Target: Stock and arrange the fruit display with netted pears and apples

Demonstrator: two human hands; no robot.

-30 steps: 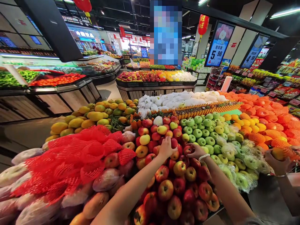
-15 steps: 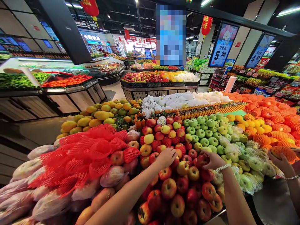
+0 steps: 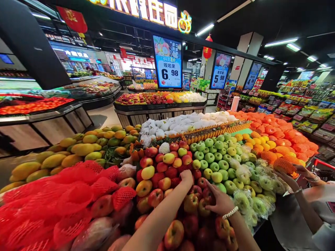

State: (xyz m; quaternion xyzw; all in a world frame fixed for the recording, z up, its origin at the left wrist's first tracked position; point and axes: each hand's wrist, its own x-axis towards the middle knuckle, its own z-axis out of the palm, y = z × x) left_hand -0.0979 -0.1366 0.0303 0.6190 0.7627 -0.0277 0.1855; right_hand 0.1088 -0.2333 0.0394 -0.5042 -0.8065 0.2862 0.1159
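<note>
My left hand (image 3: pixel 187 177) reaches down into the heap of red apples (image 3: pixel 174 234), bent at the wrist, its fingers hidden behind the back of the hand. What lies beneath those fingers does not show. Closer to the green apples (image 3: pixel 223 165), my right hand (image 3: pixel 222 201) has thumb and fingers curved around a dark red apple (image 3: pixel 208 196) low in the heap. A pale coiled band (image 3: pixel 230 213) circles my right wrist. Yellow-red apples (image 3: pixel 148 172) lie left of my left hand.
Red foam nets (image 3: pixel 70 195) cover wrapped fruit at left. Mangoes (image 3: pixel 83 149), white-netted fruit (image 3: pixel 167 124) and orange-netted fruit (image 3: pixel 277 127) lie beyond. At right, another person's hands (image 3: pixel 289 179) hold an orange-netted fruit (image 3: pixel 284 165). Price screens (image 3: pixel 169 62) hang above.
The view has swung right and tilted up, so the stand appears farther left and lower. My left fingers, partly visible earlier, are now hidden. My right hand stays at a red apple.
</note>
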